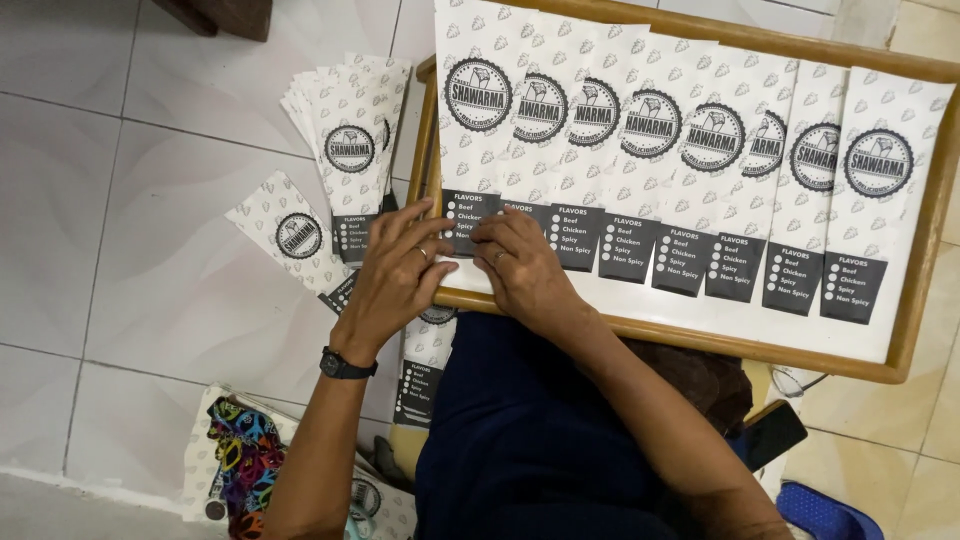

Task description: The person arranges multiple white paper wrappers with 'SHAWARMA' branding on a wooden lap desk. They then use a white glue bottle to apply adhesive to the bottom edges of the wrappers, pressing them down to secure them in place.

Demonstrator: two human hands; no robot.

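- Paper: your left hand and right hand both rest on the leftmost white printed paper sleeve of the row, fingers loosely spread and pressing flat on its dark lower panel; nothing is pinched.
- That sleeve sits directly under your fingertips, at the near-left corner of the shallow wooden tray, overlapped by the next one like a shingle, so each round black emblem stays visible.
- Rest of the overlapping row runs off to the right of your right hand; flat, thin, matte stock with crisp straight edges.
- Fanned loose stack of the same sleeves lies on the glossy pale floor tiles, just beyond your left hand.
- Black wristwatch on your left wrist.
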